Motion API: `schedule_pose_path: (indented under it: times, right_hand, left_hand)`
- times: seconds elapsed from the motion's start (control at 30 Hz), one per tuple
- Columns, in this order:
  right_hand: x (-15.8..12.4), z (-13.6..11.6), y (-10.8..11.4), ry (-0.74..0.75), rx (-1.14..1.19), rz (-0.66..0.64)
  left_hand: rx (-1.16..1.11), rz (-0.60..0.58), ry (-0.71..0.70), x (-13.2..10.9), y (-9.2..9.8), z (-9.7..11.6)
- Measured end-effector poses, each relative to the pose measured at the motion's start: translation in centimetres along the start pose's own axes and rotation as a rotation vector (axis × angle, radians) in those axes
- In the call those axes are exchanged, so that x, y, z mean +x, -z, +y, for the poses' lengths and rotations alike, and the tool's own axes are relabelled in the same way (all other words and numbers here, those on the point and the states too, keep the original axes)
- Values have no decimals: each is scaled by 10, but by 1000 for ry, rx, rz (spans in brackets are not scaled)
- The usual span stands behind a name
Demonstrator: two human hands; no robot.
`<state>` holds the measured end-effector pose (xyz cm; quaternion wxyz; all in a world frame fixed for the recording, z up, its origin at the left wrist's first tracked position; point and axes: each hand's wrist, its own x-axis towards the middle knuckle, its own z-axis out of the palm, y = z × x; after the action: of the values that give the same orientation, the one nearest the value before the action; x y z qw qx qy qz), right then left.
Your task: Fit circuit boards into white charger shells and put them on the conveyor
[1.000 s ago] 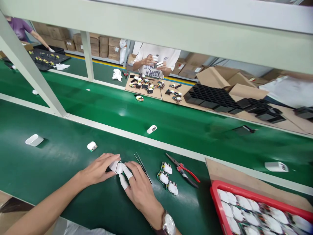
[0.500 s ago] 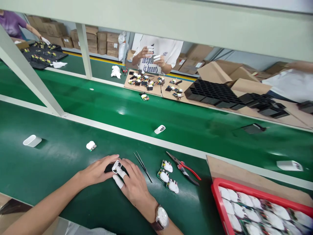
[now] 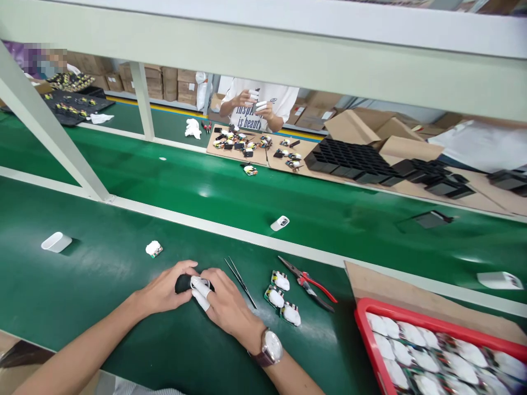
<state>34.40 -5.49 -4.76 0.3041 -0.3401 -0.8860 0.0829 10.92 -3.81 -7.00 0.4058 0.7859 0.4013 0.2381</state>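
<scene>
Between my hands is a small black-and-white casing (image 3: 183, 284), mostly covered by fingers. My left hand (image 3: 163, 287) is closed around its left side, thumb below and fingers above. My right hand (image 3: 227, 300), with white finger cots on two fingers, presses its fingertips to the casing's pale-rimmed end; the thumb is hidden. Just right of my right hand lie metal tweezers (image 3: 242, 284). Beyond them are several small circuit boards topped with white filler (image 3: 275, 297) and red-handled long-nose pliers (image 3: 307, 281). Another such board (image 3: 153, 248) lies beyond my left hand.
A white oval shell (image 3: 56, 242) stands at left on the green bench. At right, a red tray (image 3: 362, 329) holds many boards. White casings (image 3: 280, 223) lie on the green belt (image 3: 206, 192) behind a pale rail. Across it, a co-worker's hands (image 3: 257, 104) work above more boards.
My right fingertips have shifted over the casing's end, covering its opening more. The white casings on the belt have moved right. The camera view has tilted slightly.
</scene>
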Motion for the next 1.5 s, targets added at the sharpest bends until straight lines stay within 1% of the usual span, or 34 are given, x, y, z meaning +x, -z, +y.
schedule_pose_path:
  times: [0.07,0.1,0.23,0.37,0.43,0.53,0.57,0.63,0.7,0.73,0.8,0.9,1.0,1.07,1.13,1.33,1.5]
  right_hand:
    - [-2,2,0,57,-50,-16]
    - [-4,3,-1,58,-54,-14]
    - [-8,3,-3,-32,21,40]
    - [-8,-2,-7,-52,45,44]
    - [-10,-2,-7,-84,77,53]
    - [-17,2,-2,-184,144,112]
    - [-22,5,1,-233,126,144]
    - [-33,14,8,-339,-5,187]
    - [-44,24,13,-410,-190,169]
    - [-49,29,15,-420,-263,146]
    - [-55,32,17,-393,-316,112]
    - [-55,24,19,-332,-179,125]
    - [-48,6,24,-287,-68,93]
    - [-44,-4,28,-245,-88,51]
    - [-41,-7,30,-213,-126,31]
    - [-38,-1,28,-186,-174,-17]
    - [-30,1,27,-179,-142,-88]
  left_hand:
    - [-10,2,-9,0,0,2]
    - [-10,4,-7,0,0,3]
    - [-5,4,10,0,-1,4]
    - [-4,-2,-15,1,-1,5]
    - [20,24,-27,1,0,6]
    - [57,54,-99,1,0,6]
    - [73,60,-143,0,0,7]
    - [121,72,-237,0,0,7]
    - [168,87,-313,1,-1,7]
    - [182,87,-337,2,-1,7]
    - [184,81,-361,4,-3,8]
    - [137,81,-314,5,-5,9]
    - [63,84,-169,3,-8,7]
    - [48,88,-63,1,-9,5]
    - [50,99,-7,-1,-11,2]
    - [39,116,-20,-2,-14,-2]
    - [56,117,-95,-1,-12,-2]
